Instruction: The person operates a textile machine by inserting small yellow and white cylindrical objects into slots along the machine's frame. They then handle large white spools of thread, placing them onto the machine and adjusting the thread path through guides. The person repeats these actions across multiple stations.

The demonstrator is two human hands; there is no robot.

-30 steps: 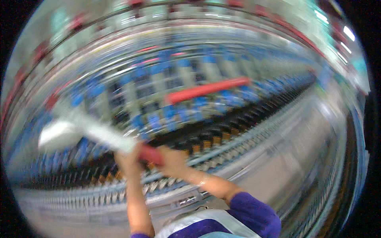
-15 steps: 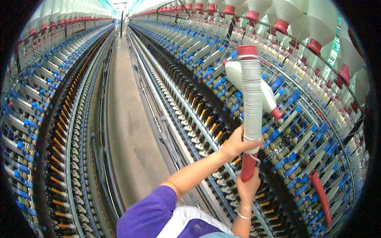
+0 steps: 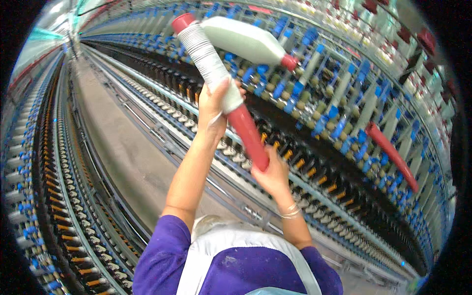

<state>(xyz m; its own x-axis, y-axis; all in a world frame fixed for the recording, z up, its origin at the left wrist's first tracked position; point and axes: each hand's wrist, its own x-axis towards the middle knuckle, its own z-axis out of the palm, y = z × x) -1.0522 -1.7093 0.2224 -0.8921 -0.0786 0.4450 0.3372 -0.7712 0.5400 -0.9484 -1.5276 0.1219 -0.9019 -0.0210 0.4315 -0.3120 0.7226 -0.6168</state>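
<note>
Item: red bobbin tube [image 3: 248, 135], long, partly wound with white yarn along its upper half, held tilted at centre frame, its red cap toward the upper left.

Left hand [image 3: 216, 105]: closed around the white wound part of the tube, near mid-length, thumb across the yarn.

Right hand [image 3: 273, 174]: closed on the bare red lower end of the tube, just right of centre; thin bangles at the wrist.

Second item: full white roving bobbin [image 3: 246, 39] with a red tip, lying crosswise behind the tube's top in the upper centre.

Surroundings: spinning frame [image 3: 344, 108] with blue and white spindle parts fills the right; a loose red tube [image 3: 391, 155] lies on it at right. Grey aisle floor [image 3: 123, 147] runs up the left.
</note>
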